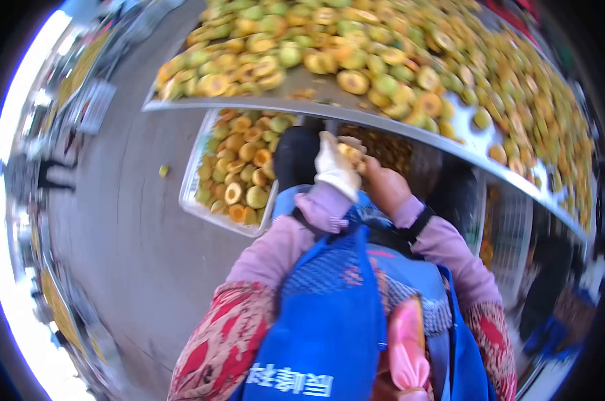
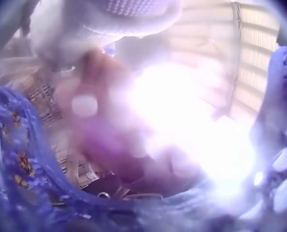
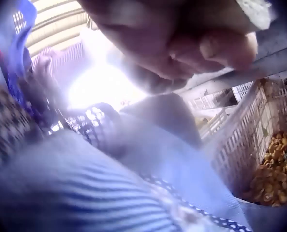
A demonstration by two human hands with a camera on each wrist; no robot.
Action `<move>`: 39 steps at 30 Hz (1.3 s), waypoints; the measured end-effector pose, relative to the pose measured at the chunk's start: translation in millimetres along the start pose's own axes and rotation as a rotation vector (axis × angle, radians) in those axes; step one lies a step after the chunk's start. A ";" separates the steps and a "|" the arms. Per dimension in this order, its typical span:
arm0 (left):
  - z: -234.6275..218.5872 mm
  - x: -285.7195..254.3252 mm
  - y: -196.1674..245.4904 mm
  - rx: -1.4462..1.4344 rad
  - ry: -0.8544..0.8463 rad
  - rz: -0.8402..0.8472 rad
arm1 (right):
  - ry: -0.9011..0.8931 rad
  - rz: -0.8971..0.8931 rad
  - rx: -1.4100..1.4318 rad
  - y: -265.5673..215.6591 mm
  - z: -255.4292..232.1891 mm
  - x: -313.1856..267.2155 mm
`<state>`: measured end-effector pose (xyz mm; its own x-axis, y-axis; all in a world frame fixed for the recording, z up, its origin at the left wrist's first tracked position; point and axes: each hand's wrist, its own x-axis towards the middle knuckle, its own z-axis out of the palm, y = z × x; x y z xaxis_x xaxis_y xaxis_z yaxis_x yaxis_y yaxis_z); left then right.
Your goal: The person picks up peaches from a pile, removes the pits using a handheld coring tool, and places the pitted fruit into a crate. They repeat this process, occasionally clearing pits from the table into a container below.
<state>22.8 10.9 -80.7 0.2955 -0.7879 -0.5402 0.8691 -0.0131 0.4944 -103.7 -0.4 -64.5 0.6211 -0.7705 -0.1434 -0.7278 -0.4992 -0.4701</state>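
Before the person's lap, the left hand (image 1: 336, 168), in a white glove, grips a cut yellow-orange fruit (image 1: 350, 155). Against the fruit's right side, the bare right hand (image 1: 385, 188) pinches with bent fingers; whether it also holds a tool is hidden. The left wrist view is blurred and glaring, with the gloved hand (image 2: 102, 21) along the top and the bare hand (image 2: 102, 111) below it. Curled fingers of the right hand (image 3: 182, 43) fill the top of the right wrist view.
A metal-edged table (image 1: 296, 105) heaped with halved fruit (image 1: 396, 50) spans the front. Below its edge, a white crate (image 1: 194, 175) of fruit halves stands left of the hands. Another crate (image 3: 240, 130) shows at right in the right wrist view. One fruit (image 1: 163, 171) lies on the floor.
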 end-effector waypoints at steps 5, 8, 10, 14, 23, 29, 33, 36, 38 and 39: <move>10.6 4.5 3.1 -0.431 0.153 -0.045 | 0.279 -0.069 -0.126 3.7 29.3 10.8; 4.8 21.2 -4.2 -0.354 0.297 0.056 | 0.296 -0.017 -0.125 -1.9 31.8 14.9; 6.8 11.3 -0.9 -0.274 0.349 0.166 | 0.230 0.040 -0.137 -7.8 30.8 20.2; 25.6 -5.1 -1.1 -0.223 0.298 0.122 | 0.130 0.260 -0.206 30.3 31.4 36.6; -119.3 30.4 121.1 1.043 0.626 0.887 | -0.452 0.242 -0.194 105.9 83.0 10.7; -192.9 47.8 131.5 2.094 0.290 0.292 | -0.313 0.426 -0.016 61.2 43.7 12.1; -45.0 34.5 169.8 1.604 -0.009 0.924 | -0.165 0.411 0.098 73.6 49.8 4.5; 55.7 52.8 154.4 1.619 -0.300 0.781 | -0.132 0.385 0.152 69.9 48.9 6.1; 90.2 87.2 120.4 1.927 -0.228 0.761 | -0.110 0.384 0.182 67.2 46.7 6.7; 93.4 116.3 101.5 2.011 -0.248 0.760 | -0.089 0.350 0.211 68.1 45.4 5.2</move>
<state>108.4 -139.6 -29.7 0.1016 -0.9937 0.0481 -0.8838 -0.0680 0.4628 -136.9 -20.4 -136.8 0.3759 -0.8374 -0.3968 -0.8297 -0.1134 -0.5466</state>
